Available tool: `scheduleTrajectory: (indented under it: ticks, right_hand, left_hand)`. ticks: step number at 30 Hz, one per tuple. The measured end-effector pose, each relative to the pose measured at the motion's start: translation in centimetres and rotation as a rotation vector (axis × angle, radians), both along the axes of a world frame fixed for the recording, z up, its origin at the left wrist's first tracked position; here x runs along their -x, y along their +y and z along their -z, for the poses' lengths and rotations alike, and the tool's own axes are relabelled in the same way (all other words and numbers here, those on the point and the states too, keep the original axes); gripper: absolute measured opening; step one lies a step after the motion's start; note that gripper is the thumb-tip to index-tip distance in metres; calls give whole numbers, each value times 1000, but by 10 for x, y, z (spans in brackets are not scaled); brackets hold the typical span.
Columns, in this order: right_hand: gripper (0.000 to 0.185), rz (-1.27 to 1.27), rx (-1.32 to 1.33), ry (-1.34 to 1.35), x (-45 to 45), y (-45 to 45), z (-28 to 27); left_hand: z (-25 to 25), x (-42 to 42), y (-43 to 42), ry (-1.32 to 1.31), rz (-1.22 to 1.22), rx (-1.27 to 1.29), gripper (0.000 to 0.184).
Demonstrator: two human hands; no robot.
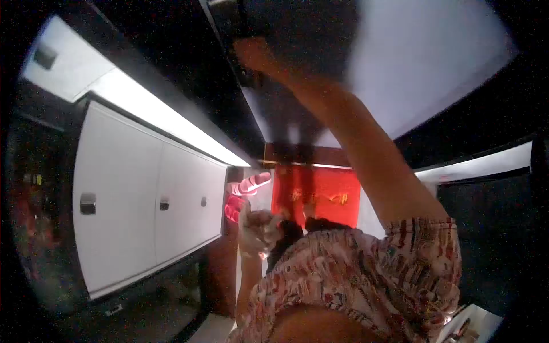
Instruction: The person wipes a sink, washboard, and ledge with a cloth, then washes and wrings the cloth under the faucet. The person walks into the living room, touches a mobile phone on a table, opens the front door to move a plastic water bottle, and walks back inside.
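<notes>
My right hand [255, 55] reaches far up and forward, its fingers closed at the edge of a pale door [423, 63]. A dark door handle [250, 77] shows just below the fingers, in shadow and blurred. My left hand [261, 230] is held low, in front of my body on the left. Its fingers are curled, and something pale seems to be in them, too blurred to make out. A patterned short-sleeved shirt [337, 268] covers my torso.
White cabinet doors [120, 188] with square metal handles line the left side, below a bright strip [154, 120]. A red doormat [337, 194] with yellow lettering lies by my feet. Pink slippers [251, 184] stand beside it. Small items sit on a pale surface [483, 320] at lower right.
</notes>
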State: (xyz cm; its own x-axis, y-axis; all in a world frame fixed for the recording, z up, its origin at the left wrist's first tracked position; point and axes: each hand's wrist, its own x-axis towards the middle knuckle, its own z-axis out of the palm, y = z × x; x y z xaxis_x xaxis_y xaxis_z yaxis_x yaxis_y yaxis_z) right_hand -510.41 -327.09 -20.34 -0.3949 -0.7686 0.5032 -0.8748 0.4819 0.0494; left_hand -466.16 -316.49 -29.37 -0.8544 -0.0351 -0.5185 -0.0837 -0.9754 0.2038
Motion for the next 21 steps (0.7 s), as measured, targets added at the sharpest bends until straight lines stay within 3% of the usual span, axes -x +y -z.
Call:
scheduleTrajectory:
  ticks: [2,3,7,9,10,13,14,17,18,19,21]
  right_hand:
    - [40,-50,54,-18,-8,-1,20]
    - [35,-103,129,-15,-10,4,28]
    - [23,-221,339,78,-31,37,8]
    - [47,23,112,-336,-42,34,1]
    - [47,49,96,-353,-30,19,15]
    - [43,66,151,-367,-27,13,27]
    - [42,77,168,-393,-28,17,28]
    - [38,78,213,-455,-17,15,16]
    - [36,70,244,-443,-9,12,8]
    - [35,53,264,-458,-4,10,-1]
    - [32,14,311,-508,14,1,-13]
  left_hand:
    - [28,17,-19,-20,74,-34,48]
    - [62,34,-19,138,-142,256,55]
    - [14,92,-51,192,197,397,39]
    - [15,108,-70,105,283,580,37]
    - [21,118,-82,26,328,680,35]
    - [57,138,-104,114,362,399,33]
    - [40,141,-103,215,354,351,31]
    - [39,140,-97,113,338,620,27]
    - [27,148,-96,215,387,611,25]
    - [14,155,-93,139,379,519,21]
    - [-12,168,-87,-20,336,332,29]
